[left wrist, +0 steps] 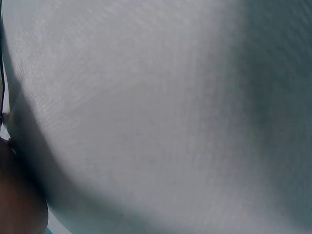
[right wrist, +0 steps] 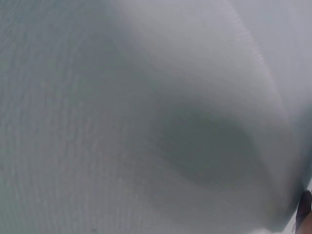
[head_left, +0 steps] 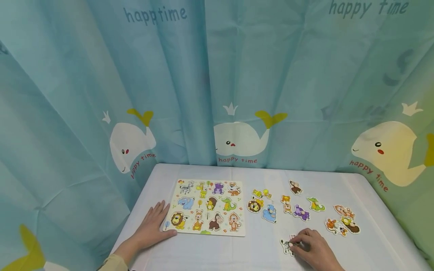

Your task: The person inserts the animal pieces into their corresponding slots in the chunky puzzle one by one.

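A wooden animal puzzle board (head_left: pixel 207 207), with rows of printed animals, lies on the left half of the table. Against its left edge rests my left hand (head_left: pixel 152 226), fingers extended and thumb by the lower left corner. My right hand (head_left: pixel 313 248) pinches a zebra puzzle piece (head_left: pixel 286 246) between thumb and fingers, near the table's front; the fingers cover its right part. In the left wrist view only a blurred bit of the hand (left wrist: pixel 22 200) shows at the lower left. The right wrist view shows a fingertip (right wrist: pixel 303 207) at its lower right edge.
Loose pieces lie right of the board: a lion (head_left: pixel 255 205), elephant (head_left: pixel 269 213), giraffe (head_left: pixel 261 193), kangaroo (head_left: pixel 286 204), hippo (head_left: pixel 301 213), crocodile (head_left: pixel 315 204), horse-like brown animal (head_left: pixel 295 187), monkey (head_left: pixel 344 211), tiger (head_left: pixel 335 227) and hedgehog (head_left: pixel 350 225). A blue whale-print curtain (head_left: pixel 237 82) hangs behind the white-covered table.
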Demonstrator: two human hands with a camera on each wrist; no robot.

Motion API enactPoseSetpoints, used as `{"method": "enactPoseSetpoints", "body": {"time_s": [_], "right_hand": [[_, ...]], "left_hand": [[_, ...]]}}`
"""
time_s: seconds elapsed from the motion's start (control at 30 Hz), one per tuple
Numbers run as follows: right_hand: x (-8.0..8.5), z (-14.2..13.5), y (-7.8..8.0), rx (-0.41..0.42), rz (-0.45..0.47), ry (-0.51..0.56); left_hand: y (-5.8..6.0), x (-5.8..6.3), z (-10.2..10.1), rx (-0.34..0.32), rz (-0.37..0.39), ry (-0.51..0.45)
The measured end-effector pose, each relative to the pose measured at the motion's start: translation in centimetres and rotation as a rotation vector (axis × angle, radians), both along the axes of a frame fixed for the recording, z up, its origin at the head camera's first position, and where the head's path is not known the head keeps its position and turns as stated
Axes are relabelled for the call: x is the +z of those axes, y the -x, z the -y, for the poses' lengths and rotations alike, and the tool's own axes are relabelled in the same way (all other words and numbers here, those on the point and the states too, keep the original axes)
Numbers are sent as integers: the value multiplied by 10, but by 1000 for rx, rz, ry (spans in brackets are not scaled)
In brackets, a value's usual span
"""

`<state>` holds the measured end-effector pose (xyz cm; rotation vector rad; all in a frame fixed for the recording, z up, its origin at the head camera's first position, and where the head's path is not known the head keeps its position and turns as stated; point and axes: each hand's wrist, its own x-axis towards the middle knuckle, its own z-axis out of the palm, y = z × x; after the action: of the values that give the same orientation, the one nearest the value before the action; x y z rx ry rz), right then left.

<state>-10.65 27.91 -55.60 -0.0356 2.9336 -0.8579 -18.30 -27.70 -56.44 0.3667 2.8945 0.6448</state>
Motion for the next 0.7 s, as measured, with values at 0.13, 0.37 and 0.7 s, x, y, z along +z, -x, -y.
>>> {"method": "enactPoseSetpoints", "body": {"time_s": [0.13, 0.37, 0.7], "right_hand": [[0, 1, -1, -11, 2, 7], [-2, 4, -1, -40, 20, 19], [-3, 5, -3, -67, 21, 18]], "left_hand": [[1, 2, -1, 4, 20, -4], [0, 5, -3, 14, 48, -5], [-1, 4, -3, 6, 23, -9]]}}
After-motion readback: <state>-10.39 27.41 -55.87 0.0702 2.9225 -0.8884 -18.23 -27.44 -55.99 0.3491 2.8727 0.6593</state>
